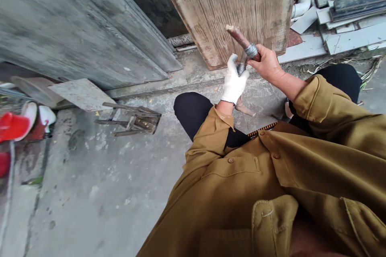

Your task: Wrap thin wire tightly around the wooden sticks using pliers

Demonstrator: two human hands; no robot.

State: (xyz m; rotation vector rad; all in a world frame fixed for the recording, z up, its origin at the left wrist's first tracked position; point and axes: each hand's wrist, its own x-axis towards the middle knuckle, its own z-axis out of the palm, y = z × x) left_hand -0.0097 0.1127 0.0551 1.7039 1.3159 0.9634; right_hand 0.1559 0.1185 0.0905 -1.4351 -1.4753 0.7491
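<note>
My right hand (268,64), bare, is closed round a short brown wooden stick (239,38) that points up and left. Silvery wire (251,50) is wound in tight turns about the stick just beyond my fingers. Close beside it, my left hand (233,82) wears a white knitted glove and is closed on a darker coil of wire (241,69); the palm hides part of it. Below the glove a brown wooden end (245,108) shows. Whether it belongs to the piece in my left hand, I cannot tell.
A worn wooden board (235,4) leans in front of me. To the right lie stacked tile strips (356,28) and a white pipe elbow (301,6). On the left are a small wooden stool (135,120) on its side, a flat slab (83,94) and a red object (13,126).
</note>
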